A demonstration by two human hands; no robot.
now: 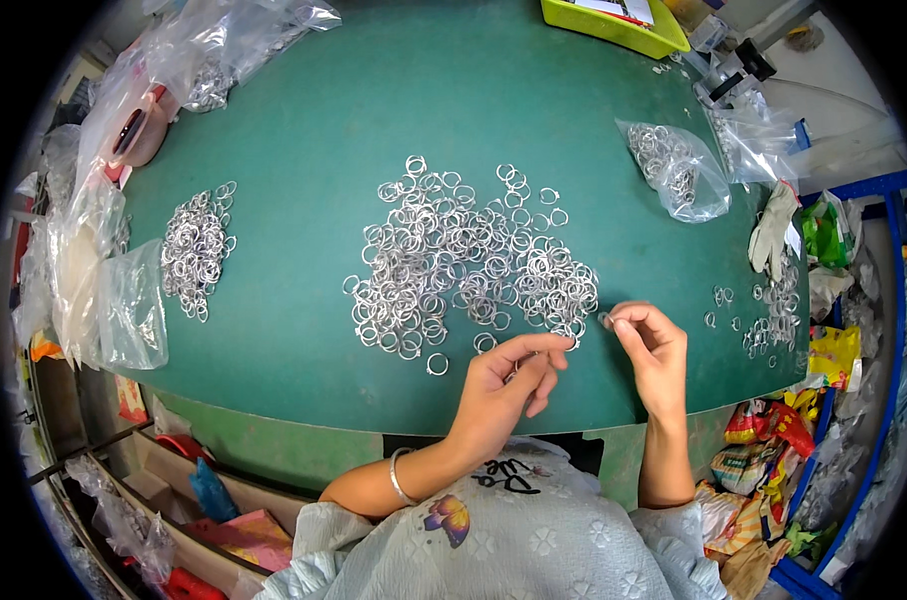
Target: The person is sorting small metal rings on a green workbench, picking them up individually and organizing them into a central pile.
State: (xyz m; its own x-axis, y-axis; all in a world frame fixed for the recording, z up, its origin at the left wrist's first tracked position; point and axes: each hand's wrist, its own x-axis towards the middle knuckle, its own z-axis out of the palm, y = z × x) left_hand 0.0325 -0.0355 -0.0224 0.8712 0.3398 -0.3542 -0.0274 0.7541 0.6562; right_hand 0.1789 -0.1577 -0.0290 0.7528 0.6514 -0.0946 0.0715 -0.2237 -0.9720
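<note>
Near the front of the green table (274,130), two bare hands are close to a big pile of silver rings (404,280). The pile lies in the middle, just past the hands, maybe so both can reach it easily. The right hand (656,345) is at the right end of the pile, with its thumb and pointing finger close together. They seem to pinch a small ring (607,320) by the tips, likely because it is so little. The left hand (514,375) points its first finger at the near right side of the pile, and its other fingers curl in. I cannot tell if it holds anything. A smaller pile of rings (196,245) sits to the left, well apart, perhaps so the two piles do not mix. On the far right, a clear bag (709,190) has more rings inside, maybe so they do not roll away. A pale glove (771,235) lies by the right edge.
</note>
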